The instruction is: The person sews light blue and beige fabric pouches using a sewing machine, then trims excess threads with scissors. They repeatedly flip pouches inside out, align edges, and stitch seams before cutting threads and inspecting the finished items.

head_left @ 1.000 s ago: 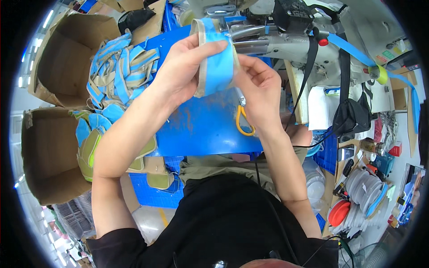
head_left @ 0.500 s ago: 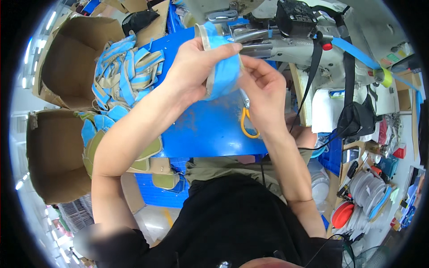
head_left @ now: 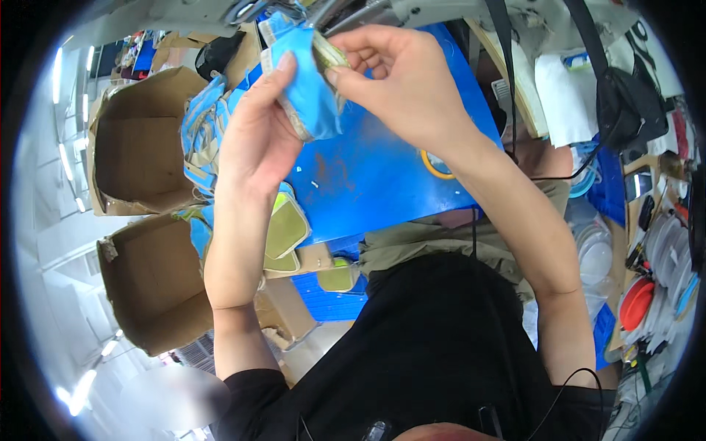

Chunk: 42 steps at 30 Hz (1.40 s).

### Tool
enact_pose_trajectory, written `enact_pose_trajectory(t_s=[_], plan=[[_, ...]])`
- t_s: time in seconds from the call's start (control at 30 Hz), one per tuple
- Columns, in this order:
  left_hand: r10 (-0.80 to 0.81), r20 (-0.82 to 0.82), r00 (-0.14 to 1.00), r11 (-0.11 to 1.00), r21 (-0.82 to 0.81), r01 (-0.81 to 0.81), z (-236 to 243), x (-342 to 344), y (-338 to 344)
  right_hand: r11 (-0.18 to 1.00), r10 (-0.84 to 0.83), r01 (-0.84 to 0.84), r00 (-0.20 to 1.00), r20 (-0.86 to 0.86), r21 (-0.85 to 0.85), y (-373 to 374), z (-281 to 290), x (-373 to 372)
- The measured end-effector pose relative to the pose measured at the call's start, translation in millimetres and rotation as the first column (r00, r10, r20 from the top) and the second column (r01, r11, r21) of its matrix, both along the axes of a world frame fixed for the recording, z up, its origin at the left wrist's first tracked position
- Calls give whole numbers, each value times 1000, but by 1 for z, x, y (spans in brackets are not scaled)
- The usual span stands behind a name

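Both hands work on a blue fabric strip [head_left: 312,92] with beige edging, raised over the blue tabletop [head_left: 353,187] beneath the metal parts of a machine. My left hand [head_left: 261,128] grips its left side, thumb pressed flat on the blue face. At the strip's right side, my right hand [head_left: 404,77] pinches the pale, greenish-beige edge between thumb and fingers. Part of the strip's far end is overlapped by the machine's parts. Scissors lie under my right forearm; only an orange handle [head_left: 436,166] shows clearly.
A heap of blue-and-beige strips [head_left: 200,140] lies left of my left arm, beside two open cardboard boxes [head_left: 140,140]. Olive-green padded pieces [head_left: 287,229] sit at the table's left front edge. Black straps and a black pouch [head_left: 629,110] hang at the right.
The view has shifted. Both hands have carried the strip leftward in the picture, and it is turned more upright. My right hand has moved up to its edge, pinching there.
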<state>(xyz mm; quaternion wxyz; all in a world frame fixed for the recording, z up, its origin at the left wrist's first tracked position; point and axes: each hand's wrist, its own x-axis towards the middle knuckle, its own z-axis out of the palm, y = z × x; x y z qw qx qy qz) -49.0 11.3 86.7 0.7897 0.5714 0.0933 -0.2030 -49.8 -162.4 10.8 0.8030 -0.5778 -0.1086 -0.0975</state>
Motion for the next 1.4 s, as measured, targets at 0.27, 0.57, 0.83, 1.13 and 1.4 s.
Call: enact_pose_trajectory(t_s=[0.27, 0.57, 0.83, 1.13, 1.4], plan=[[43, -62, 997, 996, -70, -47, 7, -4, -12, 980, -28, 42, 997, 73, -196, -6, -3, -2], [53, 209, 976, 992, 99, -75, -6, -9, -17, 990, -32, 39, 998, 52, -138, 0, -4, 1], [27, 165, 986, 995, 95, -44, -6, 2, -14, 984, -43, 38, 999, -25, -173, 1, 4, 1], [9, 206, 978, 996, 86, -28, -2, 11, -9, 963, -126, 141, 989, 80, -230, 4, 10, 5], [-116, 401, 909, 959, 285, -3, -14, 13, 11, 928, -212, 278, 942, 260, -248, 5, -4, 7]])
